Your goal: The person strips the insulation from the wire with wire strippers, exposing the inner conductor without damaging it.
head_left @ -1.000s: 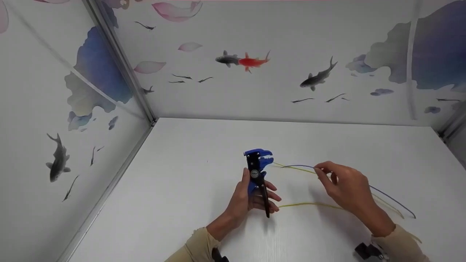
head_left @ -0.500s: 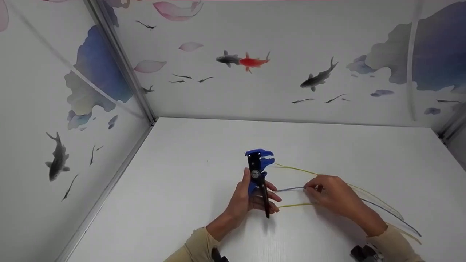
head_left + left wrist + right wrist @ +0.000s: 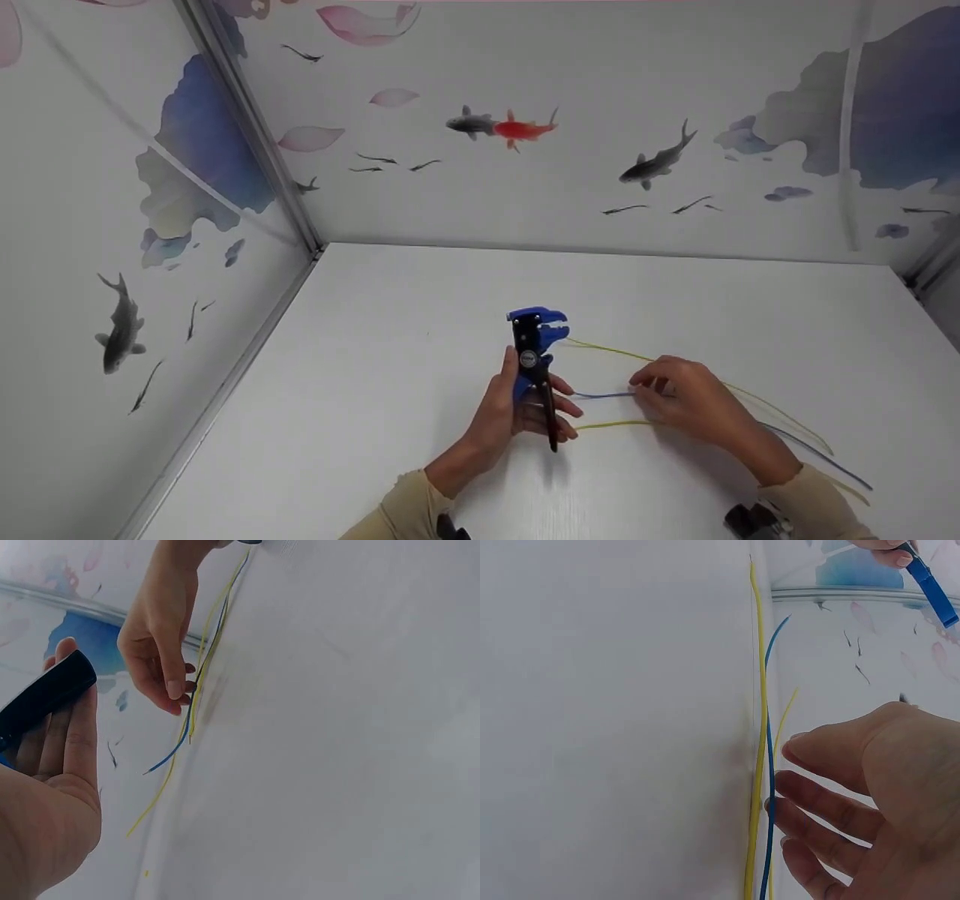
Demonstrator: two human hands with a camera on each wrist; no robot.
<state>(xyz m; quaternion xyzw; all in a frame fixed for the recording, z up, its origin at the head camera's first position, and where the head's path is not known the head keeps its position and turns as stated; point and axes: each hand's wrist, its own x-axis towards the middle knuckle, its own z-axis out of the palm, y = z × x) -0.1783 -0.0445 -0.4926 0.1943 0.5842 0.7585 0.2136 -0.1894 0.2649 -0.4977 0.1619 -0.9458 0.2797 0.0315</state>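
My left hand holds a blue-and-black wire stripper upright, thumb along its side and fingers loosely behind the black handle. The tool's blue jaws point right and gape, with nothing seen between them. My right hand hovers at a blue wire on the white table, thumb and fingertips apart. In the right wrist view, the blue wire passes right at the fingertips. A yellow wire lies farther back, another yellow wire nearer. In the left wrist view, the blue wire's end looks bared.
White panels printed with fish and petals wall the table at the back and left. A metal post stands in the left corner. The wires' other ends trail right, past my right forearm. A yellow speck shows in the left wrist view.
My right hand has brought the blue wire from near the stripper's jaws down between the yellow wires, and its pinch has loosened. The left hand and stripper have barely moved.
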